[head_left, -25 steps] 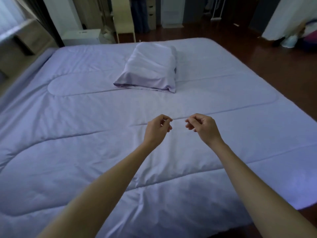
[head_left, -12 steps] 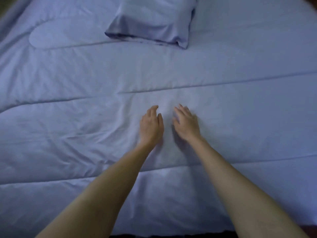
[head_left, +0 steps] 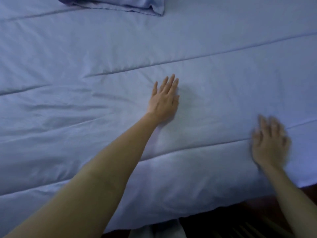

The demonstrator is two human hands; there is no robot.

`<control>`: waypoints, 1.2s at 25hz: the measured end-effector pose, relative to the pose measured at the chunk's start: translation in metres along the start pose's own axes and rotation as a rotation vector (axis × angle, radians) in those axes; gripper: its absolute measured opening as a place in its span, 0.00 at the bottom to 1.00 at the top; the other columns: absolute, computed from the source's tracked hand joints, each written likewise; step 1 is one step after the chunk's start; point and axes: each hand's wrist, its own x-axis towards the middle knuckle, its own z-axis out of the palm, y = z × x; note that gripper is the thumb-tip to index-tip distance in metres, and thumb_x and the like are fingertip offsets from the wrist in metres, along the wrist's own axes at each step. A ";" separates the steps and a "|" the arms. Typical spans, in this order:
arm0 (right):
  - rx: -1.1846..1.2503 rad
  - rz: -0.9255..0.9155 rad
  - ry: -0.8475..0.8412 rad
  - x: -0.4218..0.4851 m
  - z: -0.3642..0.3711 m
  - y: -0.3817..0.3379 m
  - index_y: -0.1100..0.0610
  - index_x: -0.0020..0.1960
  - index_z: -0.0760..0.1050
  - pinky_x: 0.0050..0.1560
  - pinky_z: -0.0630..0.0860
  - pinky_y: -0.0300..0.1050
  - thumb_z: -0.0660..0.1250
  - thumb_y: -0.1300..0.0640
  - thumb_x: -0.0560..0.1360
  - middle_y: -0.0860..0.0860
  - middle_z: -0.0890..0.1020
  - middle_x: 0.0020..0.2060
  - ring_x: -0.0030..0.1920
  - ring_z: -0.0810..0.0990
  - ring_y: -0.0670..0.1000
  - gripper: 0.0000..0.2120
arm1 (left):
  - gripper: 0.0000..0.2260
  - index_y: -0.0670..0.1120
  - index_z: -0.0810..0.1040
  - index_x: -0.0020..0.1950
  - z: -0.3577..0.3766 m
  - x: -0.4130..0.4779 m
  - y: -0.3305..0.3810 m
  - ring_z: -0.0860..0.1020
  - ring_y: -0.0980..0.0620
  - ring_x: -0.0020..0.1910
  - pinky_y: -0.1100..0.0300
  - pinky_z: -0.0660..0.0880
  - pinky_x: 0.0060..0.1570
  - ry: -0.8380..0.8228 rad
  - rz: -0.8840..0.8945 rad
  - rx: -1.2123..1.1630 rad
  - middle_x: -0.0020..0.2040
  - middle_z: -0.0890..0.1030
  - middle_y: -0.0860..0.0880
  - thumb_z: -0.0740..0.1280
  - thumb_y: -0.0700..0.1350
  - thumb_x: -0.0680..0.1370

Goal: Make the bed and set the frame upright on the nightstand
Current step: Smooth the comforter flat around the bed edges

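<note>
A pale lilac-blue quilted comforter [head_left: 223, 40] covers the whole bed and fills the view. My left hand [head_left: 163, 100] lies flat on it near the middle, fingers straight and together, palm pressing the fabric. My right hand [head_left: 269, 145] is blurred by motion at the right, fingers spread, touching the comforter close to its near edge. Creases run through the fabric left of my left hand. The lower edge of a matching pillow [head_left: 120, 4] shows at the top. Neither the frame nor the nightstand is in view.
The comforter's near edge hangs over the bed side at the bottom, with dark floor [head_left: 223, 224] below it at the bottom right.
Both hands came down from loosely curled above the bed to flat on the comforter. Since then my right hand has swept right and nearer the edge, and the view has tilted further down.
</note>
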 end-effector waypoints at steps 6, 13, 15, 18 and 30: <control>0.206 0.575 0.028 0.011 -0.017 -0.024 0.57 0.77 0.51 0.67 0.49 0.76 0.47 0.50 0.78 0.58 0.52 0.78 0.77 0.50 0.61 0.29 | 0.28 0.46 0.51 0.78 -0.014 -0.052 -0.133 0.49 0.50 0.78 0.48 0.45 0.76 0.068 -0.470 0.075 0.79 0.51 0.49 0.49 0.56 0.81; 0.318 -0.814 -0.193 -0.129 0.012 -0.327 0.55 0.71 0.68 0.68 0.60 0.70 0.54 0.48 0.73 0.55 0.67 0.73 0.74 0.64 0.58 0.28 | 0.33 0.42 0.48 0.78 -0.038 -0.221 -0.218 0.48 0.45 0.78 0.42 0.44 0.74 0.146 -1.148 0.045 0.79 0.50 0.45 0.47 0.60 0.79; 0.129 -1.092 -0.253 -0.166 0.023 -0.321 0.50 0.72 0.68 0.69 0.62 0.66 0.55 0.46 0.75 0.50 0.68 0.73 0.73 0.66 0.53 0.26 | 0.32 0.38 0.49 0.77 -0.039 -0.229 -0.213 0.49 0.42 0.78 0.39 0.44 0.73 0.156 -1.198 0.060 0.79 0.51 0.41 0.48 0.57 0.80; 0.085 -0.941 -0.126 -0.138 0.032 -0.238 0.47 0.72 0.66 0.70 0.62 0.60 0.56 0.45 0.76 0.48 0.69 0.72 0.72 0.68 0.52 0.25 | 0.29 0.36 0.54 0.76 -0.029 -0.214 -0.172 0.54 0.40 0.77 0.40 0.46 0.73 0.209 -0.880 0.123 0.77 0.56 0.38 0.50 0.51 0.80; 0.072 0.507 -0.127 -0.021 -0.017 0.000 0.44 0.77 0.47 0.68 0.51 0.73 0.44 0.47 0.81 0.53 0.47 0.78 0.77 0.48 0.59 0.25 | 0.29 0.47 0.60 0.76 0.030 -0.180 -0.033 0.60 0.49 0.76 0.44 0.56 0.73 -0.026 0.045 0.169 0.77 0.62 0.49 0.55 0.57 0.77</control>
